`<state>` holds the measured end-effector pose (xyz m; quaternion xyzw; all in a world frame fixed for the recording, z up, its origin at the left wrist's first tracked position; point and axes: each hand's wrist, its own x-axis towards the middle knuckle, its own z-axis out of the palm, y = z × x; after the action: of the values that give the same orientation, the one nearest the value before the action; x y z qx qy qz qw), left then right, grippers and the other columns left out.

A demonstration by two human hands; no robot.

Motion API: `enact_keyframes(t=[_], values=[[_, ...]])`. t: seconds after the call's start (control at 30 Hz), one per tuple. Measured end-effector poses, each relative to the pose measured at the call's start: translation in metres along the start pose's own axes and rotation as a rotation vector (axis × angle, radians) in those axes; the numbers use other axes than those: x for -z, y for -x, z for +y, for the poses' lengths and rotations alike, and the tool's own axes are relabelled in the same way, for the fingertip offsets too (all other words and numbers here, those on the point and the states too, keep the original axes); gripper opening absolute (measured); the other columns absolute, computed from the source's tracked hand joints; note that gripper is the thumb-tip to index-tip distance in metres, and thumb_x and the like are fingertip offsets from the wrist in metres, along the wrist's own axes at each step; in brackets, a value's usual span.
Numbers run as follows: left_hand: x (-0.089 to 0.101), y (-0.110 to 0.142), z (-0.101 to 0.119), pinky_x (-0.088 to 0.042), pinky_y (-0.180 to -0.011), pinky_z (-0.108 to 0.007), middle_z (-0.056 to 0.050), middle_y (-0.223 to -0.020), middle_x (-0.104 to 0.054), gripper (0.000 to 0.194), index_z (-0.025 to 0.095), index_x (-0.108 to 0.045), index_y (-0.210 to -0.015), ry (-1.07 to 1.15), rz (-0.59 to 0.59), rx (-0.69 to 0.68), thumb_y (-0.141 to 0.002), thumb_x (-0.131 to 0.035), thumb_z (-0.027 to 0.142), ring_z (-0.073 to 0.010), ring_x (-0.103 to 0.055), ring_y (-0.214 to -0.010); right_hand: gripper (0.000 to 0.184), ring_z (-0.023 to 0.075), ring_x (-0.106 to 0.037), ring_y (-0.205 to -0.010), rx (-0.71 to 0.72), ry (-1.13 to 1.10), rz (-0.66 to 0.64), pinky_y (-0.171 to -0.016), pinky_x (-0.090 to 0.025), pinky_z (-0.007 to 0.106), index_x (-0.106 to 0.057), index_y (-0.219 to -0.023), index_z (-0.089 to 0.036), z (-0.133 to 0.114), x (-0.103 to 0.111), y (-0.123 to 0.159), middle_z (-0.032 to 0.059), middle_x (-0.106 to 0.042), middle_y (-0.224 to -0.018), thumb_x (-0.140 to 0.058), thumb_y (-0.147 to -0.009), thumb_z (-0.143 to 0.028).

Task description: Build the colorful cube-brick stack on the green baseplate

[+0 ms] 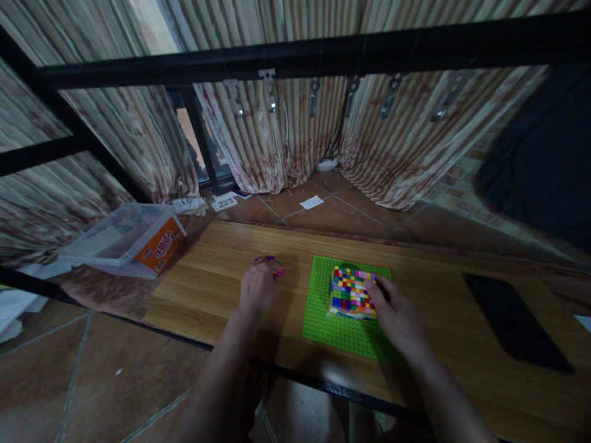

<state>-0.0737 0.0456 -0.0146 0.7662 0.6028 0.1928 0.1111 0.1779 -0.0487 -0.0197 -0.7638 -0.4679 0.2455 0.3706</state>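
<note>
A block of small multicoloured toy bricks (351,292) stands on a green studded baseplate (318,320). My right hand (397,311) grips this block at its right side, thumb on the top near the corner and fingers behind the far right edge. To the left of the baseplate, my left hand (259,284) is low over the wooden table with its fingers curled down. Several small loose bricks (281,271) in pink, purple and other colours lie around its fingertips. What the curled fingers hold, if anything, is hidden.
A clear plastic bin (115,237) with an orange label stands beyond the table's left end. On the right of the table (207,277) lies a flat black item (514,320). A black metal bar (295,58) with hanging clips crosses above the far side, before striped curtains.
</note>
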Motion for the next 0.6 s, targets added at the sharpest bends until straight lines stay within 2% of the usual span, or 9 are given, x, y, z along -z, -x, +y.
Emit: enact_keyframes(t=[0.17,0.33,0.43,0.6], values=[[0.000,-0.001,0.002,-0.048,-0.077,-0.029,-0.006,-0.089,-0.071,0.017,0.021,-0.071,-0.082,-0.015,-0.007,-0.020,-0.081,-0.055,0.014,-0.0204,-0.065,-0.087,0.060,0.0272,-0.067,-0.091,0.013,-0.043,-0.002,-0.081,-0.049,0.039,-0.061,-0.118,-0.019,0.001,-0.001,0.001,0.0108,-0.072,-0.101,-0.042,-0.084,-0.064],[0.002,-0.003,0.005,-0.047,-0.072,-0.029,-0.006,-0.086,-0.069,0.010,0.020,-0.065,-0.081,0.048,0.053,-0.053,-0.083,-0.054,0.018,-0.0192,-0.063,-0.079,0.061,0.0277,-0.066,-0.094,0.013,-0.053,0.010,-0.084,-0.049,0.041,-0.061,-0.120,-0.018,0.002,-0.002,0.001,0.0119,-0.071,-0.104,-0.042,-0.084,-0.064],[0.000,0.000,0.016,-0.047,-0.070,-0.027,-0.004,-0.083,-0.067,0.010,0.019,-0.062,-0.086,0.234,0.064,-0.111,-0.084,-0.052,0.017,-0.0162,-0.062,-0.075,0.059,0.0268,-0.066,-0.095,0.016,-0.059,0.008,-0.084,-0.049,0.040,-0.061,-0.119,-0.017,0.000,-0.002,0.001,0.0119,-0.071,-0.106,-0.042,-0.085,-0.062],[-0.016,0.012,0.048,-0.049,-0.069,-0.025,-0.003,-0.080,-0.067,0.011,0.019,-0.066,-0.082,0.609,-0.028,-0.247,-0.082,-0.055,0.015,-0.0143,-0.062,-0.074,0.059,0.0264,-0.065,-0.095,-0.007,-0.053,0.000,-0.085,-0.048,0.038,-0.060,-0.119,-0.017,-0.003,-0.001,0.002,0.0120,-0.070,-0.107,-0.041,-0.086,-0.062]])
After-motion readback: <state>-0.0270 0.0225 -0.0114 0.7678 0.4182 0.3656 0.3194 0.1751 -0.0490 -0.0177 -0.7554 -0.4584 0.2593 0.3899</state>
